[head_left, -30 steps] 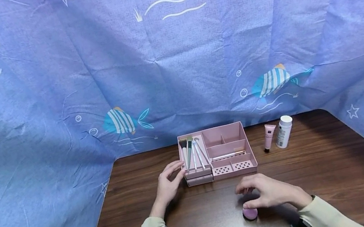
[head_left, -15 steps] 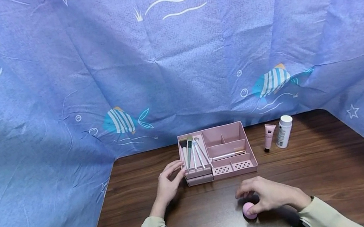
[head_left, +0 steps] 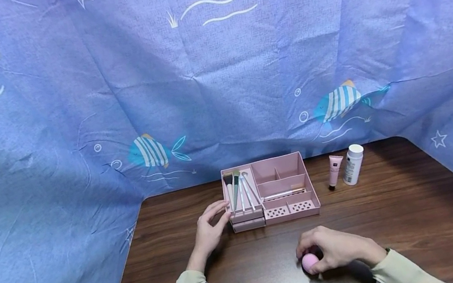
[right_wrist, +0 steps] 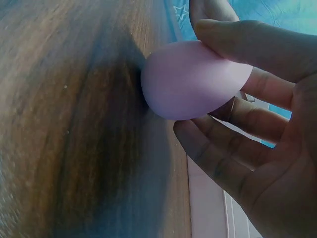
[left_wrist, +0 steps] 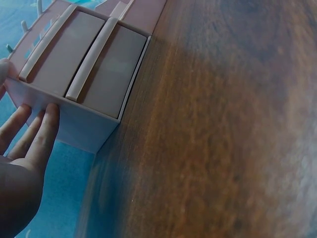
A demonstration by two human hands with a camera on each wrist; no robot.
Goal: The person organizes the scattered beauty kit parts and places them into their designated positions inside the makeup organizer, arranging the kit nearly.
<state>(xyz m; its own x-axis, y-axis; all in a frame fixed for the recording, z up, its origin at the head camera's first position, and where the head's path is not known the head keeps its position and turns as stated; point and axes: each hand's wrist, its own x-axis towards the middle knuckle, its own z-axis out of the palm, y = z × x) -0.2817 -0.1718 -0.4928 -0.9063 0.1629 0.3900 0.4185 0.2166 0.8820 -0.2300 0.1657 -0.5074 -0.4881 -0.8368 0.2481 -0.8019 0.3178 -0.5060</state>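
Observation:
A pink egg-shaped makeup sponge is held between the thumb and fingers of my right hand, low at the table's front middle. In the right wrist view its rounded end is at the wood; I cannot tell whether it touches. My left hand rests its outstretched fingertips against the left side of a pink makeup organizer. The left wrist view shows those fingers flat on the side wall, beside two drawers. Several makeup brushes lie on the organizer's left top.
One slim brush lies in the organizer's middle compartment. To the right stand a pink tube and a white bottle. A blue fish-print curtain hangs behind the dark wooden table.
My right fingers have come in around the sponge. It has tipped up slightly from how it lay. The left hand and the organizer have stayed in place.

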